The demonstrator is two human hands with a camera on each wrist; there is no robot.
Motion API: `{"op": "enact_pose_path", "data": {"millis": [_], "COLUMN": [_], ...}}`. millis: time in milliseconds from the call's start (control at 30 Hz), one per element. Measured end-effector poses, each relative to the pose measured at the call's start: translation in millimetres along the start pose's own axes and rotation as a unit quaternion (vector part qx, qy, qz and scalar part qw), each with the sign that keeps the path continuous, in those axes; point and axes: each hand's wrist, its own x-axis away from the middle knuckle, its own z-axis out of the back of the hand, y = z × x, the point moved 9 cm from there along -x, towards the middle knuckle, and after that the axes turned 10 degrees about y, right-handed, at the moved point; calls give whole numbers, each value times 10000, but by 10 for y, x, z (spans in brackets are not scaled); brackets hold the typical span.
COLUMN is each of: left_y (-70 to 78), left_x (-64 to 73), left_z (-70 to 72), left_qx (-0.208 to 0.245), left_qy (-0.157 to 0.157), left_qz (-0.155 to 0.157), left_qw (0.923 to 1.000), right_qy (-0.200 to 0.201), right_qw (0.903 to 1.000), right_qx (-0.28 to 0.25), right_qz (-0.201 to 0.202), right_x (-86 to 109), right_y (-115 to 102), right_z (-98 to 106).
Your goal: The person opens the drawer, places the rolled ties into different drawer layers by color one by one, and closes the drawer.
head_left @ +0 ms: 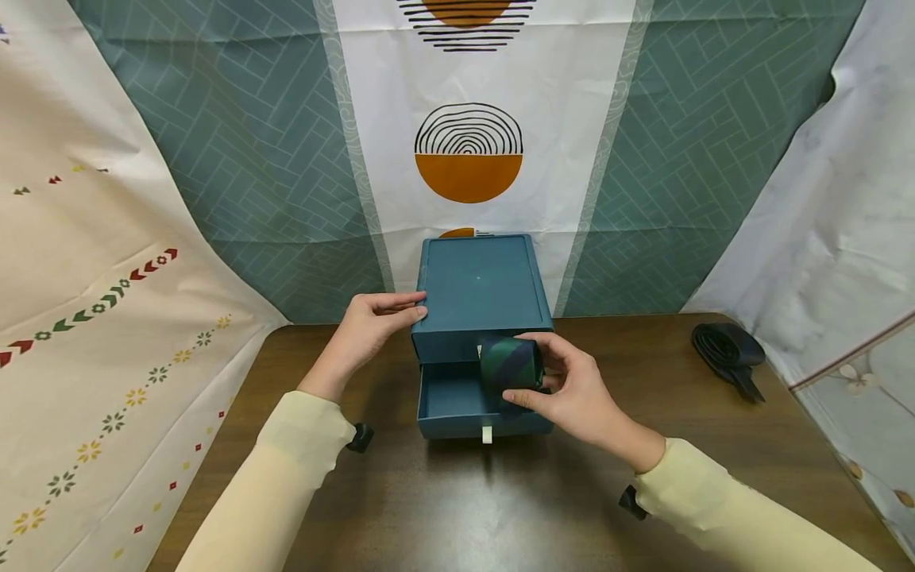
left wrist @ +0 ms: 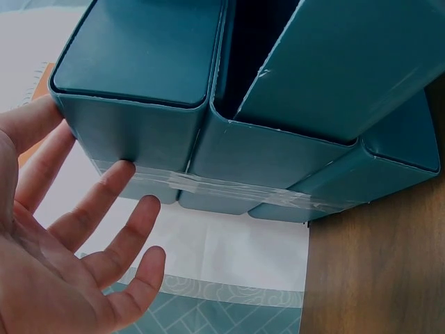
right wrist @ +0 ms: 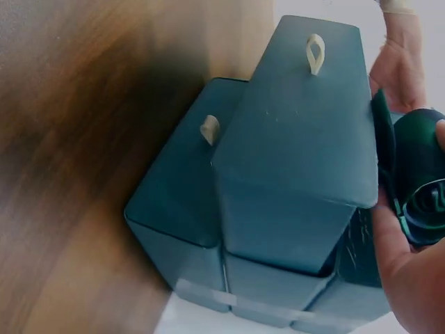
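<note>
A blue-green chest of drawers (head_left: 475, 278) stands on the table, its middle drawer (head_left: 450, 427) pulled out. My right hand (head_left: 575, 389) grips a rolled necktie (head_left: 511, 363), dark green with navy stripes, over the right side of that drawer. In the right wrist view, the rolled necktie (right wrist: 424, 156) shows its coiled end and a loose flap beside the drawer. With fingers nearly straight, my left hand (head_left: 372, 326) touches the upper left edge of the chest. The left wrist view shows fingertips of the left hand (left wrist: 69, 243) along the chest's side.
On the right of the table lies a rolled black strip (head_left: 725, 349) with a loose tail. A patterned cloth (head_left: 286, 159) hangs behind the chest, and pale cloths hang at both sides. Cream loops (head_left: 487, 434) serve as drawer pulls. Clear tape (left wrist: 243, 191) runs round the chest.
</note>
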Motion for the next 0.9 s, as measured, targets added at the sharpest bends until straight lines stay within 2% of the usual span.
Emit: {"op": "enact_pose_path", "data": {"millis": [100, 433, 600, 767, 900], "left_y": [0, 2, 3, 4, 3], "left_x": [-5, -3, -5, -4, -8], "left_z": [0, -1, 1, 1, 0], "left_qx": [22, 66, 24, -10, -9], "left_qy": [8, -18, -14, -23, -20], "left_qz": [-6, -42, -63, -54, -39], "left_qw": [10000, 10000, 10000, 10000, 10000], "right_qy": [-105, -297, -279, -336, -369], "right_qw": [9998, 9992, 9995, 9987, 9971], "right_qx": [126, -44, -72, -354, -597], "right_qz": [-112, -256, -103, 132, 308], "right_x": [10, 19, 31, 43, 40], "right_y": [25, 96, 89, 99, 188], "right_z": [-60, -152, -154, -177, -202]}}
